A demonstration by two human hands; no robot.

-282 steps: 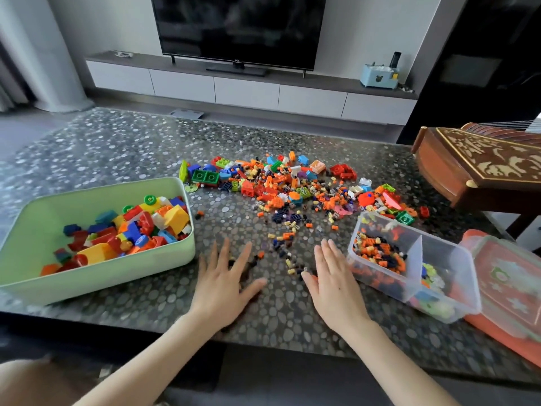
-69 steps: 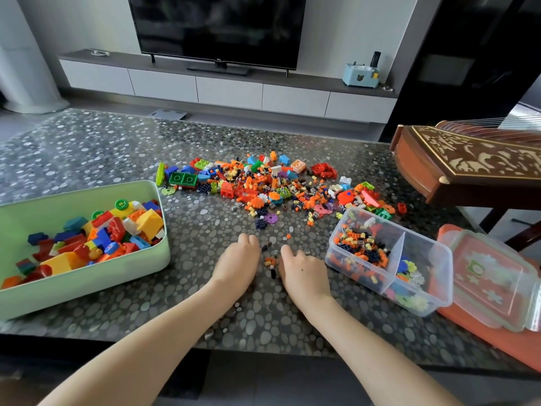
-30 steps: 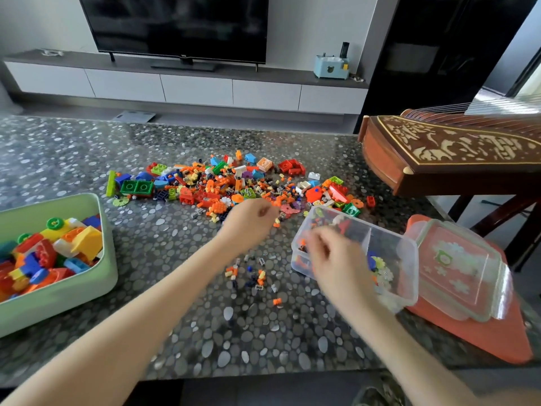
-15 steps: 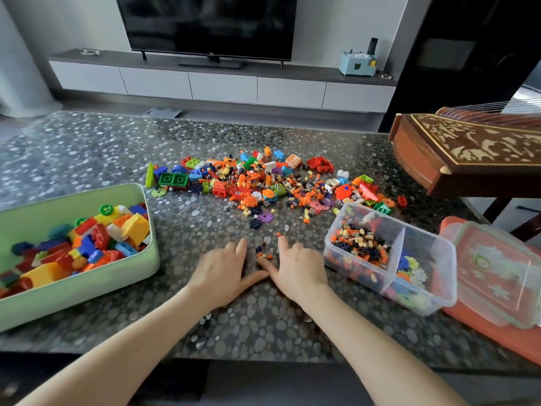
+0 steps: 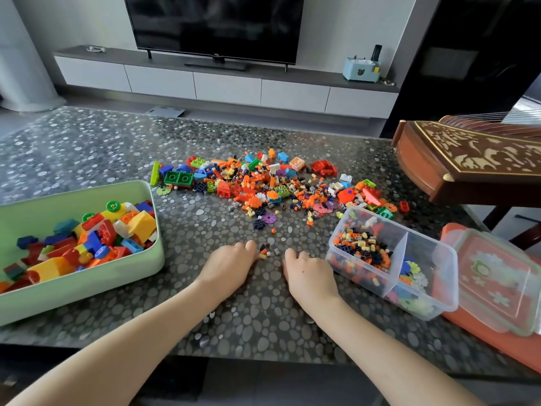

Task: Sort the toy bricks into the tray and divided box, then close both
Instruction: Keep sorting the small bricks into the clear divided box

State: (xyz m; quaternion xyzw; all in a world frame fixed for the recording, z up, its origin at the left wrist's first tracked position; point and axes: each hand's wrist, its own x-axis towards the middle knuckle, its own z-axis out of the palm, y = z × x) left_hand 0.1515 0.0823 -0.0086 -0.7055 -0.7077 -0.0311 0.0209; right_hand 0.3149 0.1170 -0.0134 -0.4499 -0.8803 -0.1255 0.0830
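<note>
Fingers that were flat half a second ago are now curled. Left hand [image 5: 228,268] and right hand [image 5: 307,278] rake small bricks [image 5: 267,252] between them on the counter [image 5: 202,227]; can't tell if gripped. Divided box [image 5: 433,253] is just right of the right hand, tray [image 5: 87,288] left. Another scoop for the box looks likely.

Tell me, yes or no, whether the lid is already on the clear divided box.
No: the divided box stands open, and its lid lies beside it to the right.
</note>
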